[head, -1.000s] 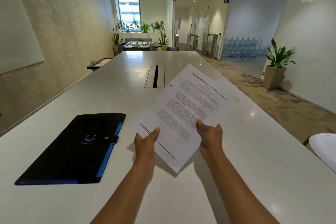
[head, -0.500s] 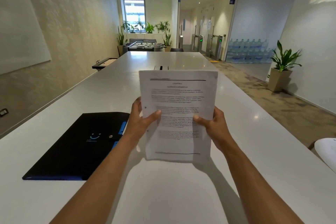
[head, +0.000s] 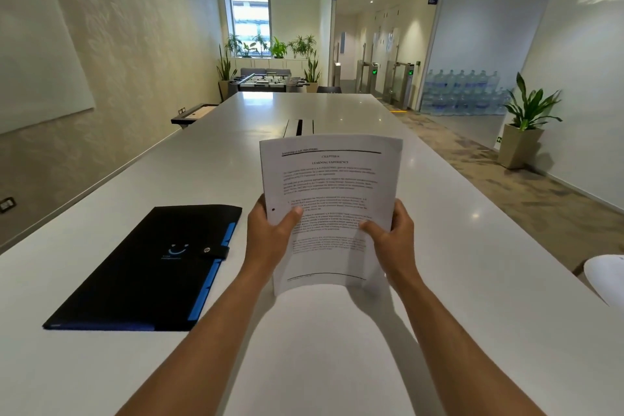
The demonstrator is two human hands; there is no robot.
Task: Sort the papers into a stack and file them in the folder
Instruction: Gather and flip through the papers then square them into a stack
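Observation:
I hold a stack of printed white papers [head: 329, 186] upright above the white table [head: 456, 246], text side facing me. My left hand [head: 270, 236] grips the stack's left edge with the thumb on the front. My right hand [head: 391, 236] grips the right edge the same way. A black folder [head: 145, 270] with blue tabs and a snap strap lies shut on the table to the left of my left arm.
A cable slot [head: 299, 127] sits in the table's middle beyond the papers. A white chair edge [head: 607, 277] shows at the right. A potted plant [head: 526, 118] stands by the right wall; a foosball table [head: 266, 81] lies past the far end.
The papers went from lying tilted and low over the table to standing upright in both hands. My hands slid up from the bottom corner to the side edges.

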